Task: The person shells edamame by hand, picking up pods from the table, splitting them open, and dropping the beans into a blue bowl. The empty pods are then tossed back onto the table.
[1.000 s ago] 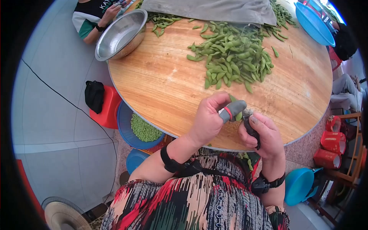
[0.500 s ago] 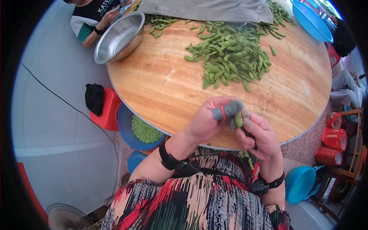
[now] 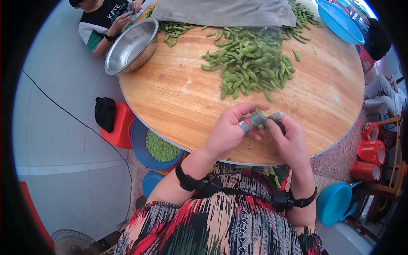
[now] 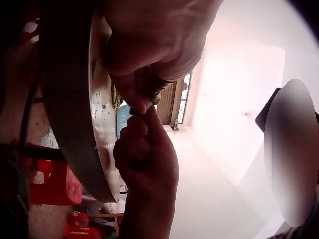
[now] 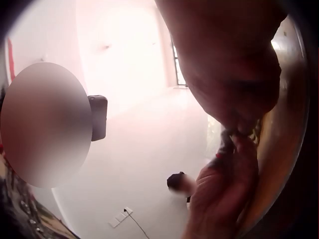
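Over the table's near edge, my left hand [image 3: 227, 129] pinches a green soybean pod [image 3: 259, 111] with thumb and fingers. A grey cover with a red band wraps its thumb. My right hand [image 3: 294, 138] meets it from the other side, fingers curled round a dark object [image 3: 278, 122] with a silvery part by the fingertip; its kind I cannot tell. In the left wrist view the right hand [image 4: 147, 154] is in shadow, its fingertips against those of the left. A heap of green pods [image 3: 253, 59] lies just beyond both hands.
The round wooden table [image 3: 170, 97] carries a steel bowl [image 3: 131, 46] at its left edge and a grey cloth [image 3: 225, 12] over more pods. Below left, a blue basin [image 3: 142, 155] holds shelled beans [image 3: 161, 146]. A red stool [image 3: 117, 127] stands beside it. Another person sits at far left.
The pod stood upright between the hands half a second ago; now it is mostly covered by the fingers. The right hand has turned, its thumb now reaching in toward the left fingertips.
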Demonstrator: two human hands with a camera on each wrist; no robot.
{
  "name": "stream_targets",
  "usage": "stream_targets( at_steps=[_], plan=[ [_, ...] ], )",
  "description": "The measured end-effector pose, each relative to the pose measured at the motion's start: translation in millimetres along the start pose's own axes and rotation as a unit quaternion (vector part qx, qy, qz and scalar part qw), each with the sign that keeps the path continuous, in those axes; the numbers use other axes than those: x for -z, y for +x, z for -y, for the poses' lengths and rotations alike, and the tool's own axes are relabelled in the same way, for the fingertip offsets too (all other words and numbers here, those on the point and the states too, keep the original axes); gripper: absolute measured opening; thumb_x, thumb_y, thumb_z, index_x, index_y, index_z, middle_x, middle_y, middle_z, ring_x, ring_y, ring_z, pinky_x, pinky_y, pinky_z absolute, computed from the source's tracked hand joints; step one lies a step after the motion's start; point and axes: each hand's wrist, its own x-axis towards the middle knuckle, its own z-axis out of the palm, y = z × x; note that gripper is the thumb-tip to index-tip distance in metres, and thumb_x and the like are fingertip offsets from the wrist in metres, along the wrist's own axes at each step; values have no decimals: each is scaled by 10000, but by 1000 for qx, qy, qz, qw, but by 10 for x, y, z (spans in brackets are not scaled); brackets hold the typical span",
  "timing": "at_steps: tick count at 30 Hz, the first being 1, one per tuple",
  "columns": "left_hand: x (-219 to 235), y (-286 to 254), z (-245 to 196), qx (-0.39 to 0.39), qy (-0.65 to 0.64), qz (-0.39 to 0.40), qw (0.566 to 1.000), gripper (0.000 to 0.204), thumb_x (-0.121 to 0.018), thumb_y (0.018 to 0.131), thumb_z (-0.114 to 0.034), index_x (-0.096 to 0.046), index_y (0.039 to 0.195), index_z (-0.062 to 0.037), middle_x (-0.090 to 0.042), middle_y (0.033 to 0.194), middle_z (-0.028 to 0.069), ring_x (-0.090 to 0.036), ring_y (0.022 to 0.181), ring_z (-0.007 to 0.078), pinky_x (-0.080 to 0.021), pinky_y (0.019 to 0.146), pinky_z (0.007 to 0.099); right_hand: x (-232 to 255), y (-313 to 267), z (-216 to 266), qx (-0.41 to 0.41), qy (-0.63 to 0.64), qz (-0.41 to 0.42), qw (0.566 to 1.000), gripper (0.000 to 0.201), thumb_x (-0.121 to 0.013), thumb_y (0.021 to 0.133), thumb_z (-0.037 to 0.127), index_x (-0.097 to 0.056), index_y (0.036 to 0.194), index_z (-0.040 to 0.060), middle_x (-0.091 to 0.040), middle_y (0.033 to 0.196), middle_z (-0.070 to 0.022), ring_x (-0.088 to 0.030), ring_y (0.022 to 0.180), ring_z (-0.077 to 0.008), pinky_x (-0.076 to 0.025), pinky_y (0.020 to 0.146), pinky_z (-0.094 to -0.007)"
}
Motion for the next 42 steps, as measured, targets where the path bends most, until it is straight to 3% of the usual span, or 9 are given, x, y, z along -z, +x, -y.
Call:
stream_targets(
  at_steps=[9, 14, 19, 21, 26, 31, 33, 35, 42],
  plan=[
    [-54, -125, -92, -67, 330, -41, 941, 464, -571, 775, 57, -531, 1216, -80, -612, 903, 64, -567, 672, 99, -473, 581, 226, 34, 21, 73, 49, -91, -18, 994, 155, -599, 829, 153, -598, 837, -2, -571, 653, -14, -492, 580, -71, -398, 528, -241],
    [248, -60, -157, -405, 504, 178, 742, 360, -580, 793, 8, -578, 1137, -97, -614, 802, 84, -583, 702, 114, -482, 613, 247, 64, -9, -6, -95, 265, 112, 953, 140, -601, 846, 185, -577, 790, 59, -477, 579, 49, -361, 477, -17, -271, 418, -187],
    [132, -106, -214, -330, 473, 82, 813, 140, -579, 814, -31, -557, 952, -35, -599, 817, 62, -575, 682, 113, -472, 594, 251, -14, 59, -20, -151, 496, 164, 839, 144, -592, 861, 205, -549, 786, 89, -406, 565, 85, -284, 441, 3, -205, 389, -166],
    [124, -121, -221, -259, 444, 52, 856, 90, -568, 817, -24, -539, 902, -25, -593, 820, 52, -570, 669, 110, -467, 587, 249, -31, 97, 34, -58, 294, 81, 951, 144, -592, 860, 206, -553, 795, 84, -399, 570, 87, -287, 447, 10, -202, 389, -169],
    [179, -161, -390, 15, 152, 107, 982, 89, -492, 832, 9, -533, 903, -25, -585, 840, 51, -556, 668, 98, -455, 614, 225, 18, 109, 40, 21, 161, 116, 980, 191, -615, 835, 216, -587, 792, 31, -487, 609, 61, -412, 493, -43, -324, 430, -215],
    [591, 16, -513, -135, 452, -141, 870, 277, -417, 777, 75, -568, 1002, 13, -624, 833, 105, -608, 739, 156, -481, 681, 257, 201, 108, 146, 108, -32, 314, 943, 207, -631, 797, 202, -617, 797, -5, -596, 662, -44, -561, 585, -152, -447, 547, -308],
    [646, 80, -452, -196, 520, -197, 807, 348, -398, 748, 98, -579, 1034, 18, -639, 829, 125, -625, 770, 184, -488, 709, 273, 137, 301, 133, 107, -291, -58, 949, 211, -640, 780, 209, -613, 834, 8, -607, 692, -157, -602, 632, -261, -463, 580, -360],
    [489, 153, -365, -217, 617, -123, 746, 409, -384, 713, 119, -591, 1050, 12, -646, 854, 147, -627, 852, 221, -487, 753, 286, 94, 455, 0, 150, -338, -122, 921, 214, -631, 783, 211, -591, 857, 14, -599, 720, -199, -589, 670, -360, -459, 589, -412],
    [130, 113, -290, -204, 512, -30, 834, 358, -452, 747, 85, -601, 1058, -10, -626, 896, 124, -614, 779, 205, -484, 692, 269, 138, 332, -82, 140, -410, -171, 885, 160, -580, 808, 149, -557, 851, -3, -584, 675, -182, -584, 658, -341, -449, 584, -408]
  ],
)
